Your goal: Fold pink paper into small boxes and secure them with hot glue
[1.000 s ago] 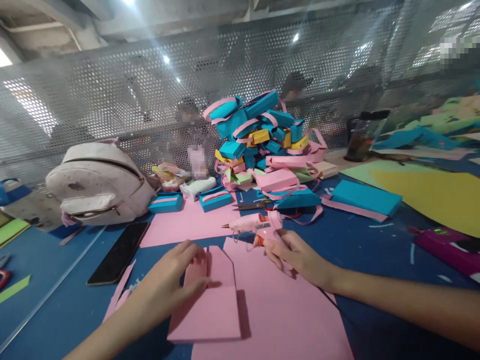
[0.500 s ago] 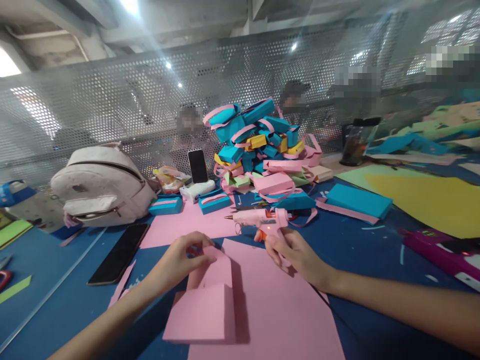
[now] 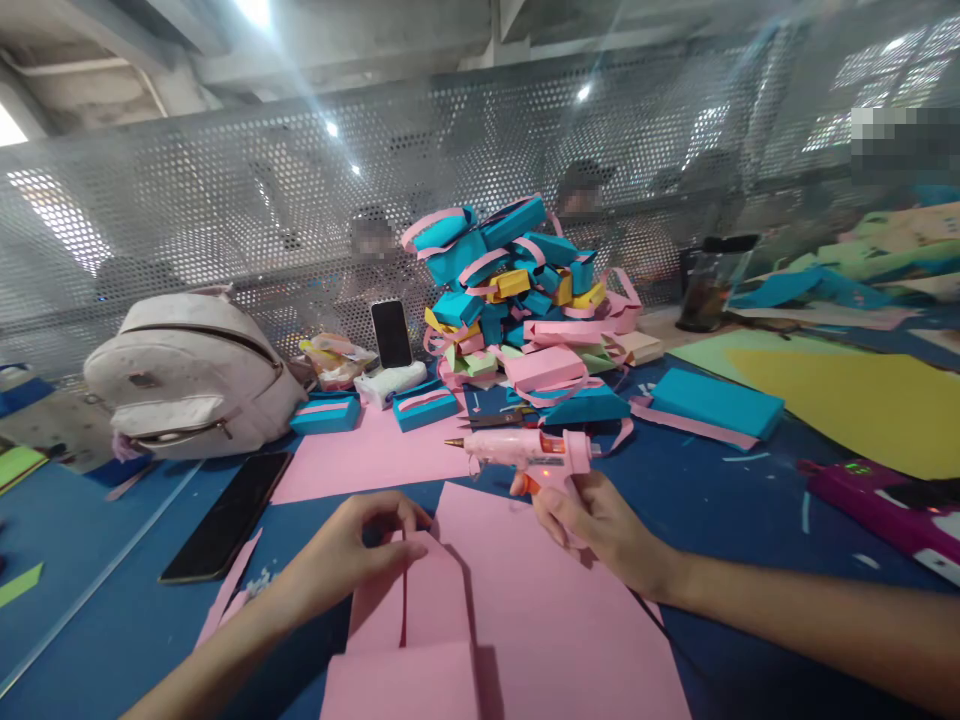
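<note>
My right hand (image 3: 592, 515) is wrapped round the grip of a pink glue gun (image 3: 529, 450), whose nozzle points left. A cord trails from beneath that hand. My left hand (image 3: 375, 545) pinches the upper edge of a folded pink paper box (image 3: 405, 685), thumb in front and fingers partly hidden behind. A dark slit shows between two flaps near the thumb. Under the box lies a large pink paper sheet (image 3: 555, 600). Just beyond the glue gun is a pair of scissors (image 3: 499, 420).
A heap of blue, pink and yellow paper boxes (image 3: 517, 290) stands at the back. On the left are a white backpack (image 3: 195, 375) and a black phone (image 3: 225, 515). To the right lie a blue box (image 3: 716, 405), yellow paper (image 3: 847, 400) and a magenta power strip (image 3: 877, 510).
The pink box now sits lower in view, and a dark slit has appeared between its flaps. My left hand has shifted slightly down with it. The glue gun has dropped slightly.
</note>
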Available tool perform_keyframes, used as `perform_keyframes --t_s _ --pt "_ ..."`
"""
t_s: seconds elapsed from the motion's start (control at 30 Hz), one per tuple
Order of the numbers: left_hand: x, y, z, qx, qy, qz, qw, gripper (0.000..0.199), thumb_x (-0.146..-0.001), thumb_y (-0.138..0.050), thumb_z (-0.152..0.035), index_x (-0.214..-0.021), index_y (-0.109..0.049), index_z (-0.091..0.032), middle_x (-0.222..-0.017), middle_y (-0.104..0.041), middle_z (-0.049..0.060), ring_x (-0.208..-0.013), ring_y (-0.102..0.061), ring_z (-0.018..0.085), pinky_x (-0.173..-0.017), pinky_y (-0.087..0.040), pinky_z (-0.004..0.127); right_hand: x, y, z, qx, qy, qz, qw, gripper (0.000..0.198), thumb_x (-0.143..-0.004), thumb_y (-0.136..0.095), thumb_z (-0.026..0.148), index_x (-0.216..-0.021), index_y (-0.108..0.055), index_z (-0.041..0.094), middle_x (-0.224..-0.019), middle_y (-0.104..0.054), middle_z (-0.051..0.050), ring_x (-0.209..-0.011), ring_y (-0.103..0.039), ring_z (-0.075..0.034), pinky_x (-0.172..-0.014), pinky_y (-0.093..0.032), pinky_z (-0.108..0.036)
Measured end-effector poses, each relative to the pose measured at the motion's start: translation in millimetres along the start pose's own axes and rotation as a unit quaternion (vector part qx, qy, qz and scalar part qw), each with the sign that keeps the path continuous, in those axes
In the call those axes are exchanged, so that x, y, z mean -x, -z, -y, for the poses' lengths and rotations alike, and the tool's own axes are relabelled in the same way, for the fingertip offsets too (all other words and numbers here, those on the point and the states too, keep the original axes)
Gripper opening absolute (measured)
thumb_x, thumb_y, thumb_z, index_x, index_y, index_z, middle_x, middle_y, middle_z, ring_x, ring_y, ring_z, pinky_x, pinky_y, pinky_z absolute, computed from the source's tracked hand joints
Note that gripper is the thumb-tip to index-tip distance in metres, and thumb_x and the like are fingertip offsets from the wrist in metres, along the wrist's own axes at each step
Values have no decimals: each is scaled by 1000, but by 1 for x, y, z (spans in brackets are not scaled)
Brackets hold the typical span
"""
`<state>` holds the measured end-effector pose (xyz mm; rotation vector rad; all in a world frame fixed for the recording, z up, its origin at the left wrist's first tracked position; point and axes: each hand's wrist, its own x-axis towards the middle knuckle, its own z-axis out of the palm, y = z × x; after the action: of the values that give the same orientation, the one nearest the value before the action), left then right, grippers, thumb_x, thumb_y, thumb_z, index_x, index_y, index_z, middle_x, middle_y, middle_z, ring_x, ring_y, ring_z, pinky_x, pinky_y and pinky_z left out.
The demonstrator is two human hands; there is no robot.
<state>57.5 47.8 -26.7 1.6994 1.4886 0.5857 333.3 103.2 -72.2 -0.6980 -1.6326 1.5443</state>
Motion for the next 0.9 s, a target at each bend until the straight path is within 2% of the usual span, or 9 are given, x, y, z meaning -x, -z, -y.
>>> perform_keyframes --t_s 0.17,0.33,0.43,0.5,0.6,0.7,0.9 --pt "-3 -3 2 108 -21 13 994 22 -81 -70 -37 -76 -61 -18 -112 -69 11 -113 -62 25 -92 -46 34 0 0 1 -3 4 3 1000 45 -91 -52 58 -101 -59 15 -54 -42 7 -40 -34 -6 -36 -28 -18" --pt "-3 -5 6 167 7 28 985 20 -77 -74 -31 -77 -59 -18 -114 -70 11 -110 -63 23 -91 -46 33 2 1 0 12 8 9 1000 44 -92 -51 57 -100 -59 14 -54 -43 7 -40 -36 -6 -37 -30 -19" --pt "-3 -3 5 174 30 -18 984 22 -72 -78 -31 -82 -62 -18 -111 -71 9 -99 -66 21 -79 -48 29 2 2 0 21 5 18 1000 44 -92 -50 58 -95 -58 14 -53 -43 7 -39 -35 -6 -37 -30 -19" --pt "-3 0 1 161 17 -66 985 21 -70 -78 -32 -79 -65 -18 -106 -71 8 -94 -66 21 -76 -49 29 2 2 1 26 6 24 999 45 -92 -49 59 -89 -58 15 -52 -43 7 -38 -35 -5 -37 -30 -19" --pt "-1 4 -11 112 -66 -152 980 16 -71 -77 -33 -70 -68 -20 -93 -71 7 -95 -65 22 -83 -51 32 3 1 4 24 11 32 999 48 -92 -48 62 -86 -58 15 -53 -43 6 -38 -34 -5 -37 -28 -19" --pt "5 5 -22 62 -136 -221 964 11 -75 -73 -32 -69 -71 -23 -85 -70 7 -95 -65 23 -83 -53 33 5 0 4 7 22 43 999 49 -91 -50 63 -96 -59 15 -52 -43 7 -39 -33 -6 -39 -27 -20" --pt "18 -3 -27 31 -165 -243 955 7 -80 -70 -27 -74 -73 -26 -91 -68 7 -96 -63 23 -78 -53 32 12 2 -6 -7 46 78 996 48 -90 -54 60 -103 -61 15 -52 -43 7 -42 -35 -7 -45 -29 -23"
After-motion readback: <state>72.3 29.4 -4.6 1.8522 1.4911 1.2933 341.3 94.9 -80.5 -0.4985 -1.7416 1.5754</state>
